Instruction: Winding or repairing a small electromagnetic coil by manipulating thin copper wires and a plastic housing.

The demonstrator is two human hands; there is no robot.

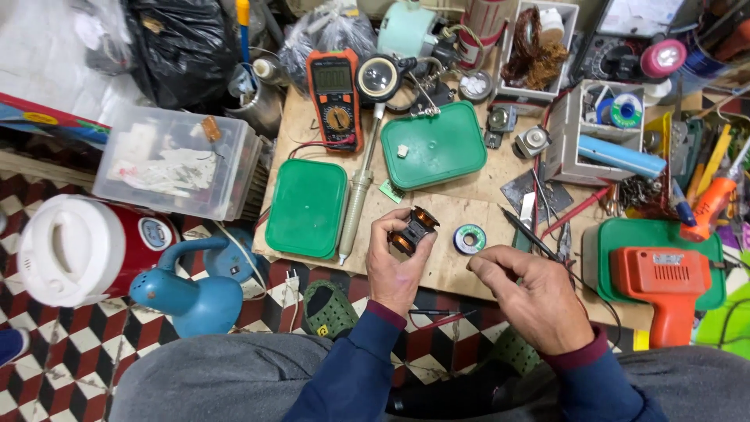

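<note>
Copper-wound coil [414, 229] sits pinched in his left hand [398, 266]; right hand [531, 293] closed, fingertips pinching something thin over the tabletop [469, 270]

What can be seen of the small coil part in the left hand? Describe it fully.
The coil part is a small black frame, plastic by its look, wound with shiny copper-coloured wire at both ends. The left hand pinches it between thumb and fingers, tilted, above the wooden board. The right hand is close by but apart. Finer details are too small to tell.
</note>
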